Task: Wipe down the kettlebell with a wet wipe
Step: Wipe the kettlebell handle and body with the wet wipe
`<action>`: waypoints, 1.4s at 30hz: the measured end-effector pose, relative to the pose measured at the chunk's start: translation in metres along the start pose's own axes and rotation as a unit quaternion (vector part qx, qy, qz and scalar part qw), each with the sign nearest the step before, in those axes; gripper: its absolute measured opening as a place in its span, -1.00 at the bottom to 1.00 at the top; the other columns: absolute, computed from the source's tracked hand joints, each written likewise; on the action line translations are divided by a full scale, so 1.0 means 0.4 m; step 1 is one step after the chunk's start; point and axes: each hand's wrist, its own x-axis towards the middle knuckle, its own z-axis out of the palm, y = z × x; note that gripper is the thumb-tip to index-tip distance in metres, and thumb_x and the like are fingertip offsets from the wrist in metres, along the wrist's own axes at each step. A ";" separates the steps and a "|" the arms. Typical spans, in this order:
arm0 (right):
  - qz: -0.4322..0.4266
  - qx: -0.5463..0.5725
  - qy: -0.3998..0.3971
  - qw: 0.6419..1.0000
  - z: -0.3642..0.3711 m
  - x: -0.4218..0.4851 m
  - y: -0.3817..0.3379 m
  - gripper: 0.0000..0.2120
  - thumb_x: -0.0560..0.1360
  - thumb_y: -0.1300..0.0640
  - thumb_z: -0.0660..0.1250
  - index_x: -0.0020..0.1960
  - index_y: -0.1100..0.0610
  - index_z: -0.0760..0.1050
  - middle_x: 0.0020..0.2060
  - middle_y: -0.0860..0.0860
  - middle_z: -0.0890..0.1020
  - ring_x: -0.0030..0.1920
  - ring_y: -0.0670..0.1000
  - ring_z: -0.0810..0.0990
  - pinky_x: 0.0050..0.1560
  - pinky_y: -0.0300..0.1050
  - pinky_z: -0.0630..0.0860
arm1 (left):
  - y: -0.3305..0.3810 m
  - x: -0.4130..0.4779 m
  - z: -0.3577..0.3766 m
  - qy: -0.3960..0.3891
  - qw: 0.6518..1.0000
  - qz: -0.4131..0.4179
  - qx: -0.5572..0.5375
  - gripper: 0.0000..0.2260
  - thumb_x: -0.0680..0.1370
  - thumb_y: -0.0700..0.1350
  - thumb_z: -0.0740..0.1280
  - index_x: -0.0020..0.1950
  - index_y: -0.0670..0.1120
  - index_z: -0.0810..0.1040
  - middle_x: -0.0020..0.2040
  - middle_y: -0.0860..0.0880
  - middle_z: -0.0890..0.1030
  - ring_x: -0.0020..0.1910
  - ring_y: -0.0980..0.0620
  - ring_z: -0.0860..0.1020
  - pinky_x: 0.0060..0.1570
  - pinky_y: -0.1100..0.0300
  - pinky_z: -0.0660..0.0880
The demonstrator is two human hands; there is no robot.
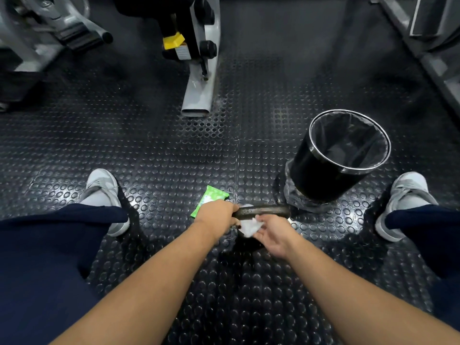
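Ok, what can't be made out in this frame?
Head view only.
1. kettlebell body: only the handle shows; the rest is under the left hand and right hand, in shadow.
2. wipe pack: near end hidden by the left hand; print too small.
3. wet wipe: bunched in the right hand; contact with the kettlebell unclear.

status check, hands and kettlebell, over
Left hand grips black metal kettlebell by its handle. Right hand holds crumpled white wet wipe beside the handle. Green wipe pack, black lined bin nearby, not blocking.
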 end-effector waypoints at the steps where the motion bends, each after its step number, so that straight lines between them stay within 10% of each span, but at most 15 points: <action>1: 0.002 -0.056 0.017 0.998 -0.007 0.011 0.002 -0.76 0.68 0.36 0.17 0.31 0.42 0.42 0.13 0.29 0.64 0.12 0.24 0.68 0.11 0.14 0.65 | -0.010 0.000 0.001 -0.003 0.999 -0.008 -0.031 -0.69 0.64 0.12 0.34 0.37 0.11 0.52 -0.18 0.05 0.56 -0.14 -0.02 0.59 -0.16 0.14 0.52; 7: -0.045 -0.365 -0.058 0.928 0.011 -0.074 -0.087 -0.77 0.63 0.36 0.20 0.22 0.30 0.56 -0.01 0.19 0.72 -0.20 0.04 0.70 -0.25 -0.14 0.60 | -0.063 -0.006 -0.014 -0.043 0.960 -0.002 -0.277 -0.47 0.56 0.31 0.36 0.49 0.13 0.51 0.38 0.02 0.61 0.11 -0.04 0.64 0.19 0.07 0.54; 11: -0.132 -0.377 -0.110 0.910 0.094 -0.100 -0.177 -0.75 0.60 0.38 0.21 0.18 0.22 0.57 0.10 0.25 0.68 -0.01 0.18 0.69 -0.03 0.08 0.65 | -0.073 -0.043 -0.099 -0.120 0.751 -0.042 -0.648 -0.18 0.43 0.63 0.05 0.39 0.09 0.58 0.33 -0.01 0.64 0.31 -0.05 0.59 0.33 -0.04 0.48; 13: -0.156 -0.386 -0.118 0.902 0.134 -0.101 -0.200 -0.75 0.59 0.39 0.21 0.18 0.23 0.56 0.10 0.24 0.68 0.05 0.22 0.69 0.06 0.18 0.64 | -0.079 -0.065 -0.132 -0.134 0.691 -0.001 -0.710 -0.34 0.58 0.46 0.08 0.36 0.01 0.59 0.29 -0.10 0.66 0.30 -0.09 0.60 0.33 -0.08 0.49; 16: -0.200 -0.447 -0.087 0.867 0.174 -0.085 -0.211 -0.79 0.59 0.33 0.26 0.18 0.19 0.55 0.08 0.18 0.69 0.00 0.17 0.73 0.01 0.18 0.69 | -0.100 -0.070 -0.141 -0.087 0.690 -0.046 -0.717 -0.64 0.67 0.02 0.32 0.35 -0.20 0.55 0.20 -0.18 0.69 0.22 -0.13 0.65 0.37 -0.13 0.50; 19: -0.299 -0.608 0.006 0.736 0.174 -0.059 -0.215 -0.76 0.61 0.12 0.32 0.27 0.09 0.54 0.11 0.02 0.68 0.00 0.01 0.66 0.00 -0.06 0.57 | -0.136 -0.050 -0.125 0.000 0.667 -0.110 -0.737 -0.68 0.67 -0.10 0.35 0.37 -0.23 0.53 0.16 -0.18 0.70 0.15 -0.11 0.69 0.20 -0.02 0.63; 21: -0.333 -0.680 0.011 0.653 0.144 -0.045 -0.207 -0.64 0.63 0.03 0.33 0.39 0.09 0.47 0.21 0.02 0.65 0.16 0.04 0.62 0.21 -0.07 0.50 | -0.164 -0.025 -0.117 0.059 0.687 -0.136 -0.711 -0.69 0.70 -0.10 0.28 0.39 -0.23 0.53 0.15 -0.16 0.69 0.06 -0.08 0.70 0.01 0.17 0.67; 23: -0.328 -0.757 -0.024 0.564 0.100 -0.026 -0.181 -0.52 0.64 -0.03 0.32 0.50 0.12 0.40 0.36 0.08 0.56 0.33 0.10 0.55 0.40 -0.01 0.43 | -0.190 -0.017 -0.108 0.121 0.799 -0.182 -0.560 -0.69 0.73 -0.09 0.18 0.30 -0.26 0.57 0.06 -0.16 0.66 -0.08 -0.10 0.65 -0.24 0.26 0.57; 27: -0.280 -0.839 -0.054 0.464 0.002 0.029 -0.105 -0.46 0.68 -0.14 0.18 0.59 0.04 0.23 0.47 0.06 0.45 0.42 0.13 0.45 0.47 0.13 0.34 | -0.141 -0.035 -0.056 0.184 0.913 -0.161 -0.327 -0.81 0.70 -0.28 0.10 0.22 -0.21 0.47 -0.11 -0.17 0.56 -0.16 -0.16 0.56 -0.16 0.25 0.44; 30: -0.326 -0.832 -0.030 0.449 -0.053 0.064 -0.062 -0.51 0.68 -0.11 0.10 0.57 0.02 0.26 0.42 0.02 0.48 0.41 0.12 0.43 0.43 0.16 0.32 | 0.005 -0.025 0.010 0.109 0.931 -0.080 -0.340 -0.68 0.69 -0.25 0.08 0.44 -0.25 0.37 0.13 -0.24 0.59 0.13 -0.25 0.58 0.18 -0.07 0.55; 34: -0.347 -0.813 -0.011 0.468 -0.059 0.080 -0.047 -0.62 0.61 0.02 0.08 0.37 -0.01 0.48 0.18 0.00 0.62 0.21 0.14 0.54 0.27 0.12 0.37 | 0.154 -0.057 0.120 0.088 0.948 -0.045 -0.301 -0.50 0.74 -0.08 -0.02 0.66 -0.25 0.05 0.67 -0.22 0.04 0.66 -0.16 -0.01 0.64 -0.08 -0.03; 42: -0.290 -0.854 -0.001 0.432 -0.034 0.082 -0.055 -0.43 0.57 0.09 0.30 0.54 0.01 0.21 0.34 -0.02 0.38 0.38 0.07 0.33 0.43 -0.02 0.20 | 0.202 -0.083 0.084 0.048 0.910 -0.161 -0.379 -0.32 0.72 0.19 -0.10 0.66 -0.21 -0.25 0.65 -0.13 -0.30 0.64 -0.02 -0.28 0.62 0.03 -0.21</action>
